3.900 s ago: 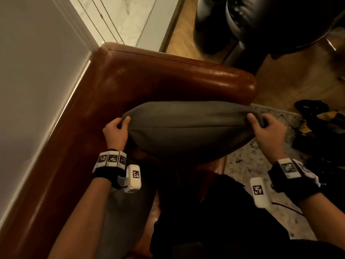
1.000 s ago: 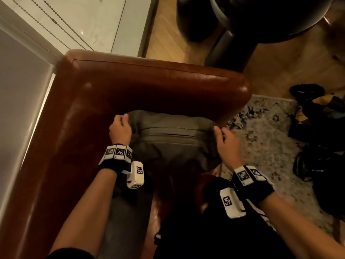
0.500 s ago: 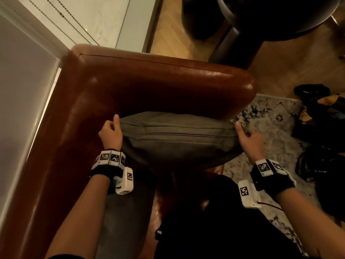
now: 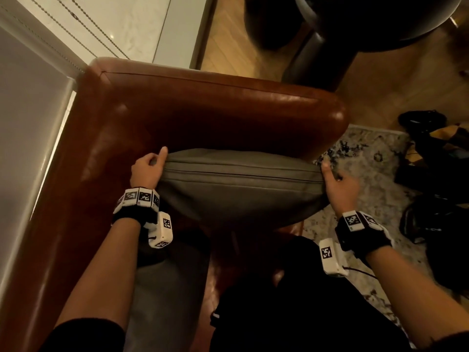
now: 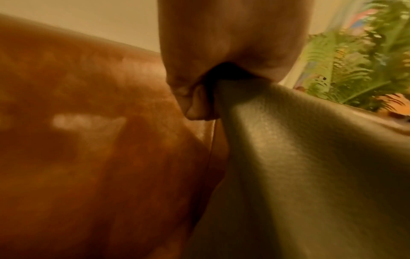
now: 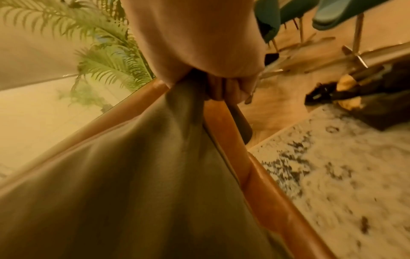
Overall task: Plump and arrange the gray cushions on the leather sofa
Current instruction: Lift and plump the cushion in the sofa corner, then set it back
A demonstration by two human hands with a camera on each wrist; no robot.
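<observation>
A gray cushion [image 4: 238, 189] is held up in front of the brown leather sofa [image 4: 208, 107], its zipped edge facing up. My left hand [image 4: 149, 166] pinches its left corner and my right hand [image 4: 337, 184] grips its right corner. In the left wrist view the fingers [image 5: 195, 106] close on the cushion [image 5: 299, 166] corner beside the sofa back [image 5: 88, 140]. Curled fingers [image 6: 224, 89] bunch the cushion [image 6: 144, 175] fabric in the right wrist view. A second gray cushion [image 4: 165, 295] lies on the seat below my left forearm.
A patterned rug [image 4: 375, 179] lies right of the sofa arm, with dark bags [image 4: 436, 174] on it. A dark round chair [image 4: 342, 26] stands beyond the sofa. A white wall [image 4: 25, 110] runs along the left. A leafy plant [image 6: 106, 52] stands behind the sofa.
The cushion was squeezed narrow a second ago. Both hands have since moved apart and stretched it wide again, lifting it slightly.
</observation>
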